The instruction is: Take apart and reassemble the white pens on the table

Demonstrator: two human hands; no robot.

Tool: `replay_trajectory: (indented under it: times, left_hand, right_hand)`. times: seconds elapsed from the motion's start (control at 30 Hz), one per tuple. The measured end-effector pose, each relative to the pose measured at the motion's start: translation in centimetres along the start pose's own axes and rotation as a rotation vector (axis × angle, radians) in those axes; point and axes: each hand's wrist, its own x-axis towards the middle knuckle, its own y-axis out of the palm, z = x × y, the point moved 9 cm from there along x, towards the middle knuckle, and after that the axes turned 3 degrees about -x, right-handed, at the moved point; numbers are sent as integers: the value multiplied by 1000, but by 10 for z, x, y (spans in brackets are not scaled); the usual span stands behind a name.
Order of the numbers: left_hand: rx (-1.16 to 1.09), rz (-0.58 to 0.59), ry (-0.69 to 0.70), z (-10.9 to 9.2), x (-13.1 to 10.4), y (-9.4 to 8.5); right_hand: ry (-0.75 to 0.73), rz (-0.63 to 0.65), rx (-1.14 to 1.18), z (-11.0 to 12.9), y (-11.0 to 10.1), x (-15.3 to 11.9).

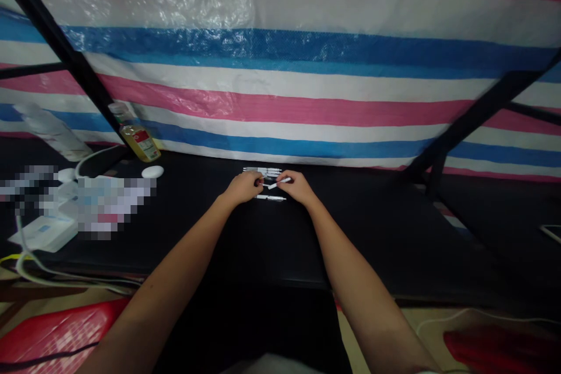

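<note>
On the person's side of the row of pens (258, 170), in the head view, the left hand (244, 187) is pinching a thin piece (265, 185) and the right hand (298, 186) is gripping a white barrel (284, 180); the two hands are facing each other without touching, and the tips of both parts are nearly meeting. A lone pen (272, 198) is lying even nearer the person than the row. Because only fingertips are holding the parts, a slack pinch could be letting one slip and roll into the row; a wavering wrist could be knocking the tips together, and a low knuckle could be nudging the lone pen. The left fingers are hiding most of the thin piece, which is probably a pen part, blur softening its end. The left hand is also partly covering the row, so its count is going unread, and a pixelated patch (109, 204) is masking whatever is lying well left of the row
</note>
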Motion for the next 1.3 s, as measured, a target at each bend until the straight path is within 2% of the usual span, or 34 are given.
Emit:
replay_trajectory:
  times: [0.1, 0.33, 0.53, 0.77, 0.9, 1.03, 1.13, 1.2, 1.3]
  left_hand:
    - [44, 11, 42, -5, -1, -3]
    - [-7, 74, 140, -8, -1, -2]
    - [-4, 89, 136, -5, -1, 0]
    - [18, 92, 143, -6, -3, -1]
    - [10, 100, 141, -5, -3, -3]
    - [-5, 61, 123, -7, -4, -8]
    - [-10, -8, 39, -7, -4, -18]
    - [-24, -33, -27, -7, -4, -23]
    - [-9, 9, -60, -15, -5, -23]
  right_hand:
    - [-5, 37, -39, -1, 2, 0]
    - [-27, 63, -94, -4, 3, 0]
    - [-40, 115, -171, -2, 10, -3]
    - [-183, 127, -280, 15, 16, -6]
    - [-205, 115, -314, 16, 15, -6]
    - [-253, 83, -339, 23, 12, -7]
    - [-288, 6, -301, 32, 4, -8]
    - [-273, -78, -230, 35, -4, -7]
    - [-204, -178, -88, 34, -10, -6]
